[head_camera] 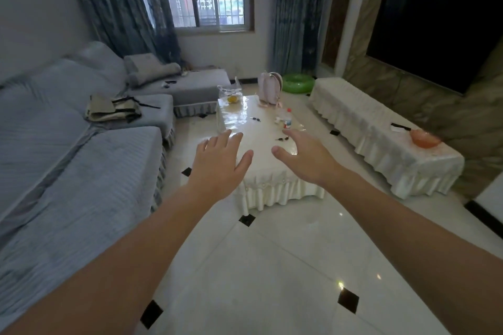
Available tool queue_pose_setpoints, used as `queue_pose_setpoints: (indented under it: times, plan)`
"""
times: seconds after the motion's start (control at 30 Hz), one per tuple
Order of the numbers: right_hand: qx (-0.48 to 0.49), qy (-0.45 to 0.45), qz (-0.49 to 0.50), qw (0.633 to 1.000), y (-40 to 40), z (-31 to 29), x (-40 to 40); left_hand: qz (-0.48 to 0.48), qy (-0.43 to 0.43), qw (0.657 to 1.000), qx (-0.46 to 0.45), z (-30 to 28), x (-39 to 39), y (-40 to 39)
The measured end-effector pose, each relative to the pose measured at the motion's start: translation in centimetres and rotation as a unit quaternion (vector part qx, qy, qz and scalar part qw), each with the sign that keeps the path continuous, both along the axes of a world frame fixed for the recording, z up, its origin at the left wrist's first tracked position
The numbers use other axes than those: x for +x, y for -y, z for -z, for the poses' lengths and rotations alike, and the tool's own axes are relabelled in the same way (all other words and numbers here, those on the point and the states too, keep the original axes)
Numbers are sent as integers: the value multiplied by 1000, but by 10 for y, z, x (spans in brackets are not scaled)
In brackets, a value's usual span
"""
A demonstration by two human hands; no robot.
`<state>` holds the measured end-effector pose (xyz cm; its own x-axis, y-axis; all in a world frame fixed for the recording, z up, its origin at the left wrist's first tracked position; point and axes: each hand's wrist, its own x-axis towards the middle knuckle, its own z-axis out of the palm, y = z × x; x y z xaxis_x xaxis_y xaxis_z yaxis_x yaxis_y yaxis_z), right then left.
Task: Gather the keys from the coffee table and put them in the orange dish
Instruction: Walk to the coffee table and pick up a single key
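Note:
Two small dark keys lie on the glossy white coffee table (239,128): one key (255,118) sits toward the middle, another key (281,139) lies just left of my right hand's fingertips. The orange dish (425,140) stands on the near end of the long white-draped bench on the right. My left hand (220,160) and my right hand (306,156) are stretched out in front of me, fingers apart and palms down, both holding nothing. They hang in the air before the table's near end.
A plastic bottle (287,118) with a red cap, a pink backpack (268,88) and a clear bag with a yellow fruit (231,95) stand on the table. A grey sofa (68,158) runs along the left. A TV (441,35) hangs right. Glossy tile floor lies between.

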<state>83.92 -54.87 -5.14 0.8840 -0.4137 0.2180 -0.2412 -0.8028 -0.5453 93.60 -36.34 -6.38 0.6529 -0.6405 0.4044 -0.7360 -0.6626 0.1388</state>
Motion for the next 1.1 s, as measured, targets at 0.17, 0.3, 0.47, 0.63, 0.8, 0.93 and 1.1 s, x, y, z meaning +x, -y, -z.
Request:
queue_pose_setpoints:
  times: [0.17,0.3,0.47,0.63,0.8,0.93,1.1]
  plan:
    - [20,13,1,1000,35,5,70,1,-7,1000,7,8,65,37]
    - [31,12,2,999,78,16,122,5,-15,999,33,16,117,76]
    - [30,15,3,999,141,18,195,-8,-15,998,59,15,192,128]
    - [36,18,3,999,190,17,264,-13,-10,998,67,9,255,181]
    - [31,8,5,999,224,21,328,-1,-7,996,88,15,317,218]
    - [33,2,13,999,252,28,384,7,-14,996,84,25,381,245]
    - [27,-21,36,999,288,45,461,25,-31,996,75,43,477,276]
